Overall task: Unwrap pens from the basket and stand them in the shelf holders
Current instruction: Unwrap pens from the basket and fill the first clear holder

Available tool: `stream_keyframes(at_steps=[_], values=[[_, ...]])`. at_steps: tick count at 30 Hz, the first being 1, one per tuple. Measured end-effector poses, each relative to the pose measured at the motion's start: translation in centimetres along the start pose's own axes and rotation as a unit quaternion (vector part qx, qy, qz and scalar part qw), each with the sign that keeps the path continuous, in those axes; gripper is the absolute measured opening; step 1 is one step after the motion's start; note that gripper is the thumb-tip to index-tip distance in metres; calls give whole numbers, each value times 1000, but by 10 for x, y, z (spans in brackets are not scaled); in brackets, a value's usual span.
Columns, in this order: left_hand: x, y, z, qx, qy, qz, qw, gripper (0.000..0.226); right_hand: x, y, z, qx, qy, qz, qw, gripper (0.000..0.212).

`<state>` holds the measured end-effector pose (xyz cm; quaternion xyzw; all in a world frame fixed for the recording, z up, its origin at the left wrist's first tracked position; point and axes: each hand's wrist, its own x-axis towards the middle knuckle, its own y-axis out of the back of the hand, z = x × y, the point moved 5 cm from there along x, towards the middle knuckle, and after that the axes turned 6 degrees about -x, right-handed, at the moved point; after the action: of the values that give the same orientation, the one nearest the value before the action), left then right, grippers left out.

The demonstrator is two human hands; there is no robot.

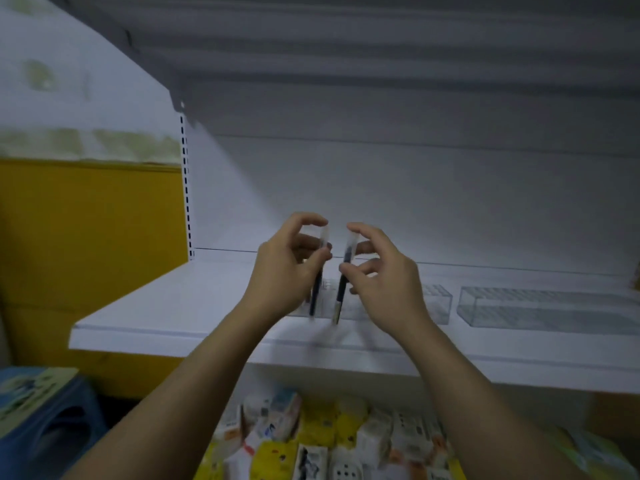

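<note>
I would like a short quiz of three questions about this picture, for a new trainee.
1. True or false: each hand holds one pen.
2. The clear holders stand on: A) the white shelf B) the blue stool C) the floor
3. Which holder lies directly behind the pens?

Key:
1. True: left hand holds left pen, right hand holds right pen.
2. A
3. The left holder.

Blue stool lower left, yellow panel behind.
</note>
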<state>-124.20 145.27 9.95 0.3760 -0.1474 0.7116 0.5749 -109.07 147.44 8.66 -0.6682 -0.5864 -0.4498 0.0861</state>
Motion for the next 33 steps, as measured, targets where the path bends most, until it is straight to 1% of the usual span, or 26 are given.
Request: stream_keyframes(at_steps=[4, 9, 13, 17, 19, 21, 22, 24, 26, 28, 31, 33], values=[[22, 13, -1, 59, -46, 18, 997, 29, 27, -8, -4, -7, 13, 44, 999, 55], [42, 14, -14, 76, -54, 31, 995, 27, 49, -24, 1, -10, 16, 67, 998, 45], [51, 7, -25, 84, -46, 10, 995, 25, 61, -33, 13, -21, 11, 62, 998, 45], [57, 1, -36, 123, -34, -17, 992, 25, 67, -41, 25, -23, -6, 47, 999, 45], [59, -2, -41, 171, -46, -25, 984, 24, 68, -47, 29, -24, -7, 16, 1000, 42], [63, -2, -45, 245, -68, -13, 967, 19, 64, -56, 33, -62, 11, -43, 997, 37], [65, 0, -48, 267, -64, -5, 962, 17, 61, -60, 36, -96, 18, -78, 992, 39], [69, 3, -57, 279, -40, 0, 959, 17, 53, -66, 43, -156, 20, -132, 979, 53], [72, 2, -66, 286, -17, -21, 958, 17, 49, -65, 48, -181, 18, -158, 971, 62], [69, -2, -70, 264, 2, -41, 964, 17, 47, -62, 50, -188, 14, -183, 965, 70], [63, -2, -68, 270, -27, -31, 962, 18, 44, -58, 50, -192, 14, -213, 958, 77], [58, 1, -66, 284, -41, -28, 957, 22, 41, -56, 49, -199, 17, -218, 955, 84]])
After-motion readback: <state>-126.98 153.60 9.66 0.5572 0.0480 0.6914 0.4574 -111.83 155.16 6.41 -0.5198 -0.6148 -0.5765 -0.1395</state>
